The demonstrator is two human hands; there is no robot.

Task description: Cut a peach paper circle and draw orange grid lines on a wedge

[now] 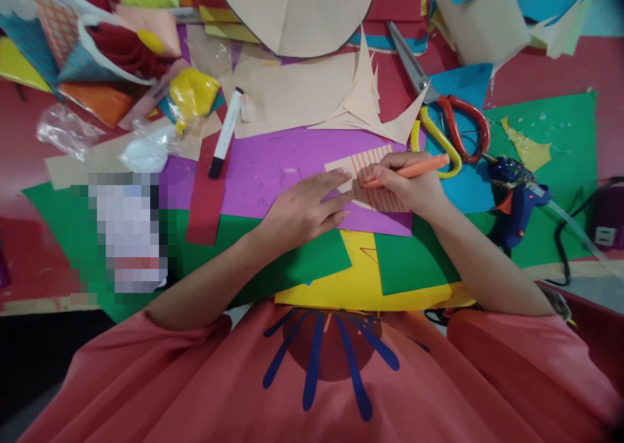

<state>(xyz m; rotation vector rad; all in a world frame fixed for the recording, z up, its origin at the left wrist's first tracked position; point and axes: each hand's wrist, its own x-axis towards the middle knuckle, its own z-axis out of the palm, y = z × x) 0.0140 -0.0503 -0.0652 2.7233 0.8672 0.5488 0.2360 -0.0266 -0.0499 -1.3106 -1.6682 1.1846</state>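
Observation:
My right hand point(412, 183) is closed round an orange marker point(424, 166), its tip touching a small beige paper piece point(370, 160) marked with orange stripes. My left hand point(312, 202) lies flat, fingers apart, with its fingertips on the left part of that piece. The piece rests on a purple sheet point(253, 170). Green sheets point(292, 254) and a yellow sheet point(363, 261) are nearer my body. A white marker with a black cap point(227, 131) lies to the left, partly over a red strip point(205, 209).
Scissors with red and yellow handles point(424, 89) lie beyond my right hand. At the right is a blue glue gun point(519, 215) with a cable. Beige scraps point(363, 99), a yellow packet point(194, 94) and a large beige paper shape point(297, 14) lie farther back. A pixelated area covers something left.

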